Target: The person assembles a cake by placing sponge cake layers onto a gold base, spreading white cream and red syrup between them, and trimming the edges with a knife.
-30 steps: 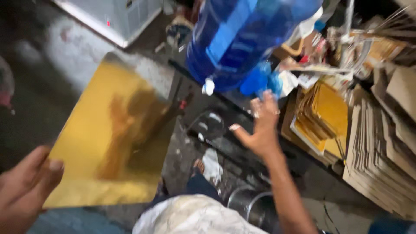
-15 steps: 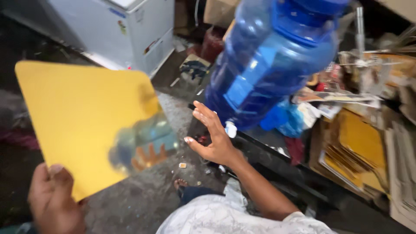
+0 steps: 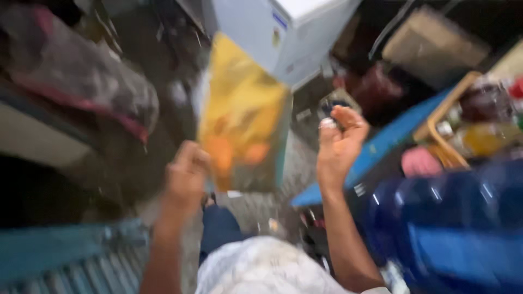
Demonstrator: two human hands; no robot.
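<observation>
I see the picture very blurred, so small details are lost. I take the gold board (image 3: 242,109) as my landmark: it is a shiny yellow sheet held up in the middle of the view, tilted, with orange reflections on its lower part. The left hand (image 3: 185,177) is at the lower left corner of the board, the fingers closed on its edge, so it grips the board. The right hand (image 3: 338,144) is just right of the board, raised and apart from it; its fingers are curled in, and there is a small pale spot at the fingertips, but I cannot tell whether they pinch something. Behind the board, above its top edge, stands a white cabinet (image 3: 283,32). Far to the right and lower than the board lies a big blue water bottle (image 3: 452,228). Left of the board I see a dark bundle (image 3: 71,76) with a pink stripe. Under the board is the grey floor (image 3: 272,207).
</observation>
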